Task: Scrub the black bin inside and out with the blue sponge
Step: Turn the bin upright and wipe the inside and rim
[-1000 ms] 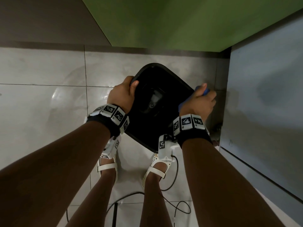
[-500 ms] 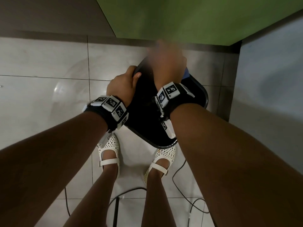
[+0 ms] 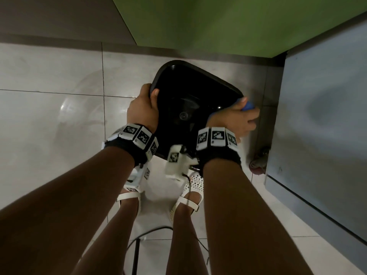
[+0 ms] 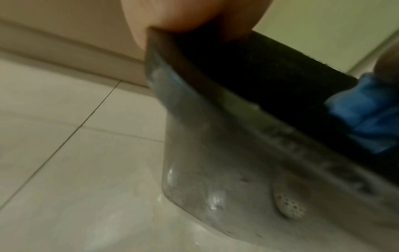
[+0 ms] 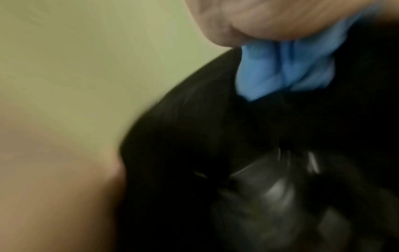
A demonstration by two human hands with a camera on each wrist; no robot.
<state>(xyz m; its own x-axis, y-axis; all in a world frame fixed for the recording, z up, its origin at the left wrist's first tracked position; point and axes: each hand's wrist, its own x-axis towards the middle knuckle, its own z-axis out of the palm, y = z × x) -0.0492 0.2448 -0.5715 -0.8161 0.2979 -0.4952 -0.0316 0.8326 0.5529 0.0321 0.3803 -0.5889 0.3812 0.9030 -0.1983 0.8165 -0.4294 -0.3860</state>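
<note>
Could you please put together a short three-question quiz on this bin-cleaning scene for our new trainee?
1. True or false: the left hand grips the bin by its rim.
2. Which hand holds the sponge? A) left B) right C) neither
3. Fill in: the bin stands on the tiled ____.

Key:
1. True; the thumb hooks over the rim's left edge.
2. B; the right hand presses the sponge at the bin's right rim.
3. Floor.
</note>
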